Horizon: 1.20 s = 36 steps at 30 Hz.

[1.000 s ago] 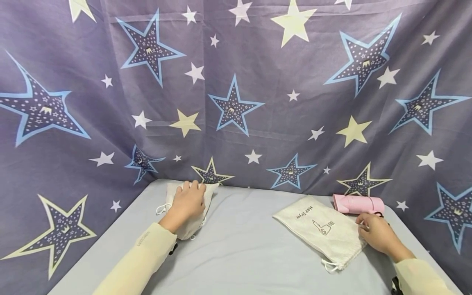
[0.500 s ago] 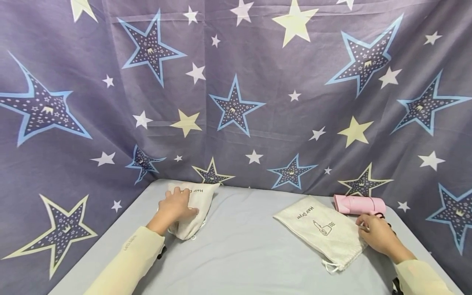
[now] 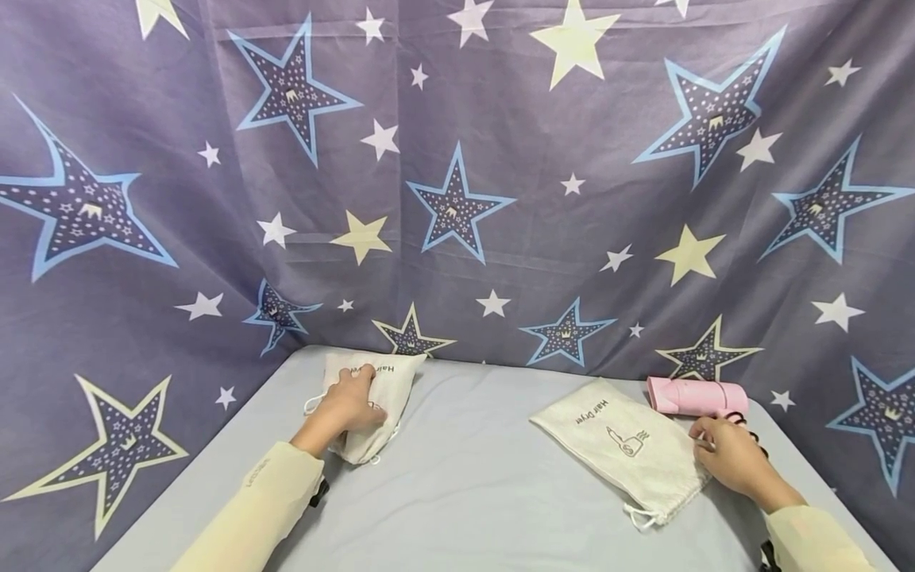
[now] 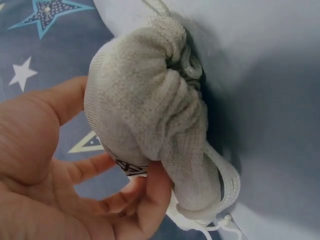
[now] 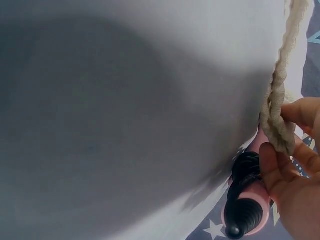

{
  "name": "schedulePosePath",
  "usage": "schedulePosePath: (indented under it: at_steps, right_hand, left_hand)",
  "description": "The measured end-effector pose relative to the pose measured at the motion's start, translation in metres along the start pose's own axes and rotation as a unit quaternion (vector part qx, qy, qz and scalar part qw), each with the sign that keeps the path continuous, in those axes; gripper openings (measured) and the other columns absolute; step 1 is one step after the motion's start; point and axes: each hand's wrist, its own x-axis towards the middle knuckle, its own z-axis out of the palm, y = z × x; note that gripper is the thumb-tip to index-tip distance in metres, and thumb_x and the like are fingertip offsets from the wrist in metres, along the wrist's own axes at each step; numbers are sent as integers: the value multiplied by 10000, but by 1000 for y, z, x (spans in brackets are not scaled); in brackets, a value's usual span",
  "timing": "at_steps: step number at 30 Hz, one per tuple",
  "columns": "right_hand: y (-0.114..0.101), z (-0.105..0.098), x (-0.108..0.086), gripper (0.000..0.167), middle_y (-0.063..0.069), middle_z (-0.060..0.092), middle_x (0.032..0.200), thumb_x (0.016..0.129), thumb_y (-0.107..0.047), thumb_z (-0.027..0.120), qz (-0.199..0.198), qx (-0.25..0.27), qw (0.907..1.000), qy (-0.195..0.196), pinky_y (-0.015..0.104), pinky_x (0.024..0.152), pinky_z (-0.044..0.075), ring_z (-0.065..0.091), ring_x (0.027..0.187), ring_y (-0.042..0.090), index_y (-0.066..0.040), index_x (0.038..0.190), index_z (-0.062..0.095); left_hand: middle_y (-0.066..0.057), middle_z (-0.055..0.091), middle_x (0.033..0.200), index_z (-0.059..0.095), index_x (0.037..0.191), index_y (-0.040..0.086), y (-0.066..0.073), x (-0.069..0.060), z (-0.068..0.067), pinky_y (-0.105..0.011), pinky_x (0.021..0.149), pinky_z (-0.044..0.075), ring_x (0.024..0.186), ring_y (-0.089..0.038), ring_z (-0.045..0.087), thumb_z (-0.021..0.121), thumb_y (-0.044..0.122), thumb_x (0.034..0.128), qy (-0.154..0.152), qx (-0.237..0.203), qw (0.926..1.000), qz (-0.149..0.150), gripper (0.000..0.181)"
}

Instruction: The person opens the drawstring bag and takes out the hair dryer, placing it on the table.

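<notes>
On the left of the table lies a bulging cream drawstring bag [image 3: 386, 397] with "Hair Dryer" lettering partly covered. My left hand [image 3: 348, 403] grips it from above; in the left wrist view, thumb and fingers [image 4: 160, 187] lie on either side of the gathered cloth. A second cream drawstring bag [image 3: 615, 445], flat and printed with a dryer picture, lies at the right. Its right-hand corner is pinched by my right hand [image 3: 732, 454], between thumb and fingers in the right wrist view. Just behind that hand lies a pink hair dryer [image 3: 689, 396] with a black cord [image 5: 245, 167].
A pale grey-blue sheet [image 3: 457, 492] covers the table. Purple curtains [image 3: 465, 103] with stars stand along the back and both sides, close to the table's far edge.
My left hand has shifted left and toward me over the bulging bag, uncovering part of its lettering. My right hand keeps its pinch on the flat bag, almost still.
</notes>
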Motion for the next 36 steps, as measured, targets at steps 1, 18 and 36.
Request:
schedulePosePath:
  at_steps: [1, 18, 36]
  right_hand:
    - [0, 0, 0, 131, 14, 571, 743, 765, 17, 687, -15, -1, 10000, 15, 386, 589, 402, 502, 668, 171, -58, 867, 652]
    - [-2, 0, 2, 119, 15, 572, 759, 788, 3, 684, 103, -15, 9999, -133, 381, 596, 397, 493, 683, 171, -54, 890, 658]
    - [1, 3, -1, 154, 31, 578, 771, 754, 7, 693, 114, -45, 9999, -35, 389, 582, 403, 513, 685, 185, -78, 875, 652]
  left_hand:
    - [-379, 438, 1263, 475, 1360, 34, 1, 1, 0, -628, 847, 503, 1010, -515, 572, 819, 257, 717, 17, 16, 10000, -8, 763]
    - [-333, 449, 1207, 451, 1326, 24, 4, 6, 6, -608, 809, 526, 951, -475, 587, 872, 181, 668, 15, -106, 9999, 5, 797]
    - [-341, 447, 1244, 462, 1345, 36, 25, 6, 22, -558, 784, 537, 946, -449, 591, 893, 220, 654, 236, -395, 9988, 136, 835]
